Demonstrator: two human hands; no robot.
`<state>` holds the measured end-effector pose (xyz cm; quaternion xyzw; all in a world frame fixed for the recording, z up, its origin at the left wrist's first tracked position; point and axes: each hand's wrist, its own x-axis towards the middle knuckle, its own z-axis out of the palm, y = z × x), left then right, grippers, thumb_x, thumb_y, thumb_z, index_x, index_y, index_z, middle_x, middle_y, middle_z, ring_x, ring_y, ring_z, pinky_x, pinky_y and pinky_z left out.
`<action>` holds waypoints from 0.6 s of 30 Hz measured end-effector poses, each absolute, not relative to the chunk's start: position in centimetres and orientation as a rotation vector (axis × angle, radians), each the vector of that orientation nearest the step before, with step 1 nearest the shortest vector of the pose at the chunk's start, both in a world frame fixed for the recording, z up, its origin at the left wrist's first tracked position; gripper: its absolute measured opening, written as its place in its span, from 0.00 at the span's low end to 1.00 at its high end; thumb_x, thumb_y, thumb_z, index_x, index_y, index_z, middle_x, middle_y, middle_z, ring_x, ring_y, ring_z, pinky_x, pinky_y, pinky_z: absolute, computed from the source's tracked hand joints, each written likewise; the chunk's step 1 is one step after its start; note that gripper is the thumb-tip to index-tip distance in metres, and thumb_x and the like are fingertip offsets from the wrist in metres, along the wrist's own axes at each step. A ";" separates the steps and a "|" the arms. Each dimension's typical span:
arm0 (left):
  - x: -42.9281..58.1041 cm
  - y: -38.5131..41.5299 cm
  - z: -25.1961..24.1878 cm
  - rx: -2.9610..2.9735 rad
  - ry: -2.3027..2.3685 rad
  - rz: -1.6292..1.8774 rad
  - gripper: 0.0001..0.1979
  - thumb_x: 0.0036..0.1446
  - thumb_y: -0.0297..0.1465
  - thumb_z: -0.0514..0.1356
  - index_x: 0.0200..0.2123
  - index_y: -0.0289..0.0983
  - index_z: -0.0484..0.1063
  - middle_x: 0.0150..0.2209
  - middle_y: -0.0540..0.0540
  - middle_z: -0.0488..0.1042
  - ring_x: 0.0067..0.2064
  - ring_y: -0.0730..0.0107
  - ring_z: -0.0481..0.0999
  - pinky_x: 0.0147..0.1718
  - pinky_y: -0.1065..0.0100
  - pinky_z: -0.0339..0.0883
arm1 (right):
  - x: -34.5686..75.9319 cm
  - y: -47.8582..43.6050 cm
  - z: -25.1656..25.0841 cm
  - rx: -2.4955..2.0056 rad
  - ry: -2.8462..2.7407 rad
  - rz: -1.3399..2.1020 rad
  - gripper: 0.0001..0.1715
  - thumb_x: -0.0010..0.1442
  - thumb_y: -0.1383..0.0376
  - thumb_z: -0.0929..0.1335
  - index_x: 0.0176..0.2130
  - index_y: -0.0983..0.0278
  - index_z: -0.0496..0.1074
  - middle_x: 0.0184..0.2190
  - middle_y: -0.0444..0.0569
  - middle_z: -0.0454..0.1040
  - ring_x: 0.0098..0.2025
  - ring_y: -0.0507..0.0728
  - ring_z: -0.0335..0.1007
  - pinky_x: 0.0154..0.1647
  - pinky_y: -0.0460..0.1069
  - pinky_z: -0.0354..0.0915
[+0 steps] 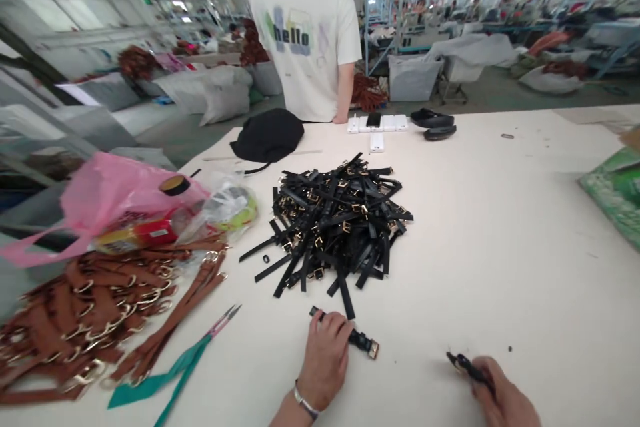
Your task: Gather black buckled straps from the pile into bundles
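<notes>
Tabletop, left hand holding one strap, right hand one black piece

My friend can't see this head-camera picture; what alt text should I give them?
A person's left hand holds a short black buckled strap on a pale table, while the right hand holds another small black piece. Beyond them lies a pile of black straps, with teal-handled snips and brown straps to the left.

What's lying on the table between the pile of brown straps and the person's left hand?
The head view shows scissors with a green handle end beside the brown straps, then bare tabletop up to the left hand.
</notes>
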<state>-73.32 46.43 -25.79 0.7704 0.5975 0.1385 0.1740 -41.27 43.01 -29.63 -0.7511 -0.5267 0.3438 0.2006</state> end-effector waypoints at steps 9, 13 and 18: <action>-72.8 43.7 -26.4 1.293 1.722 0.590 0.08 0.40 0.22 0.50 0.27 0.38 0.59 0.24 0.53 0.62 0.27 0.72 0.65 0.29 0.69 0.60 | -54.7 43.6 -29.2 -1.474 -0.431 1.994 0.18 0.46 0.59 0.62 0.38 0.64 0.60 0.11 0.34 0.57 0.09 0.45 0.46 0.10 0.41 0.40; -72.9 41.4 -27.8 0.853 1.553 0.679 0.04 0.44 0.27 0.48 0.27 0.39 0.55 0.14 0.58 0.57 0.13 0.78 0.56 0.11 0.74 0.47 | -58.4 43.3 -28.7 -1.468 -0.402 2.040 0.25 0.49 0.50 0.62 0.41 0.65 0.62 0.15 0.39 0.66 0.11 0.46 0.52 0.10 0.42 0.46; -73.2 40.0 -28.6 0.577 1.351 0.882 0.10 0.43 0.33 0.56 0.26 0.38 0.55 0.18 0.52 0.68 0.14 0.78 0.63 0.11 0.77 0.51 | -62.3 42.4 -28.9 -1.652 -0.776 1.887 0.33 0.47 0.42 0.62 0.36 0.68 0.68 0.12 0.41 0.63 0.12 0.47 0.56 0.11 0.42 0.49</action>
